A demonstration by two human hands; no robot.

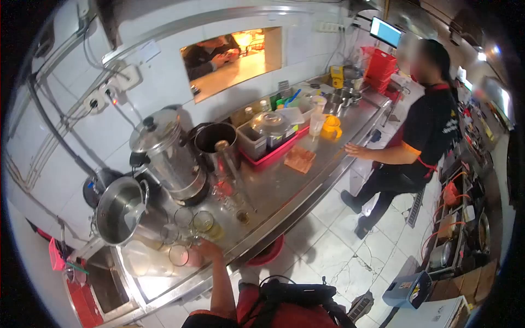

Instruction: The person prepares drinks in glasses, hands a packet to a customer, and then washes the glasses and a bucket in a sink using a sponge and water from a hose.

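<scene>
My left hand (208, 250) is at the near edge of the steel counter, its fingers curled against a drinking glass (192, 257) that looks pinkish. The fingertips are small and partly hidden by the glassware. Close by stand a glass with yellow-green liquid (203, 222) and another clear glass (183, 217). A clear pitcher (143, 261) is left of the hand, by the sink. Behind the glasses rises a large steel urn (169, 158) with a lid. My right hand is out of view.
A steel pot (117, 213) stands at the left, by the sink (106, 279). Farther along the counter are a dark pot (216, 139), a pink tray (273, 154), and an orange jug (331, 128). A co-worker (432, 115) stands at the right, one hand on the counter edge.
</scene>
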